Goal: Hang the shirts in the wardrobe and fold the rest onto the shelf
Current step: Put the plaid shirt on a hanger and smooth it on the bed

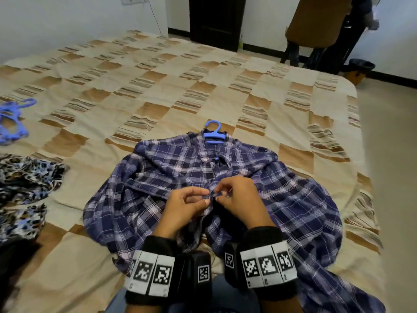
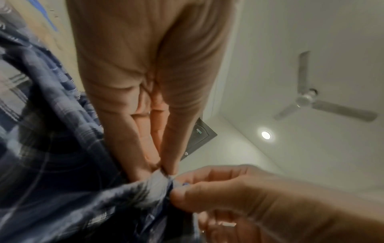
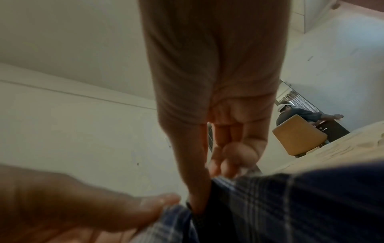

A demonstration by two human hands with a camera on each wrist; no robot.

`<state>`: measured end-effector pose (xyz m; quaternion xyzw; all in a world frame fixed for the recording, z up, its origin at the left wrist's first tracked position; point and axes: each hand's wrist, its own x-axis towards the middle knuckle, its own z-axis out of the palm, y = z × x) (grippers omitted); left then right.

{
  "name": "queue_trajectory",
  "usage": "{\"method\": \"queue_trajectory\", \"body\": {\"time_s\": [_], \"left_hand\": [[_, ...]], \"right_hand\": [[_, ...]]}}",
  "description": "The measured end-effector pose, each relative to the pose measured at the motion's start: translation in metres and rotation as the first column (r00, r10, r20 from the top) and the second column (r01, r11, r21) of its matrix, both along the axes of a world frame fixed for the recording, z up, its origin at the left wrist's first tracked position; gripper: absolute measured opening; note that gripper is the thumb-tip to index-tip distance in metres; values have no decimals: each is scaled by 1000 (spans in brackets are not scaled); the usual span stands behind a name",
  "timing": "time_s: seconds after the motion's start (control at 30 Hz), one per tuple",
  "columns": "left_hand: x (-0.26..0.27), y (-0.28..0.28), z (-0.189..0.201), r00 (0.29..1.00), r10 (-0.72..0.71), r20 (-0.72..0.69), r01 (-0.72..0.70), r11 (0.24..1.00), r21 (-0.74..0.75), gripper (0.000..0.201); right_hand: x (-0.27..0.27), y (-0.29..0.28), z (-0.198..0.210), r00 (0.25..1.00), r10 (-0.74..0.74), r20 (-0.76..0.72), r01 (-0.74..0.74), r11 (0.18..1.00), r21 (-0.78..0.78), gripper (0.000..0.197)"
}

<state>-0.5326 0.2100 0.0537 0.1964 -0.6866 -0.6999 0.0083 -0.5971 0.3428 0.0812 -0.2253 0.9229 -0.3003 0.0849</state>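
1. I see the shirt [image 1: 171, 177] spread flat on the bed [image 1: 158, 86], a hanger [image 1: 214, 132] poking out of its collar.
2. My left hand [image 1: 187, 204] and right hand [image 1: 239, 199] meet at the shirt's front, both pinching the placket edges.
3. Spare hangers [image 1: 11, 120] and a patterned garment [image 1: 24, 177] lie at the bed's left.
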Motion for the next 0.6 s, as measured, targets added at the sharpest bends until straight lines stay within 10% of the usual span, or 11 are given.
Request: {"method": "queue_trajectory", "body": {"time_s": [0.6], "left_hand": [[-2, 3, 5, 995, 103, -6, -102, 990, 100, 22]], "right_hand": [[-4, -3, -4, 966, 66, 251, 8, 959, -283, 15]]}}
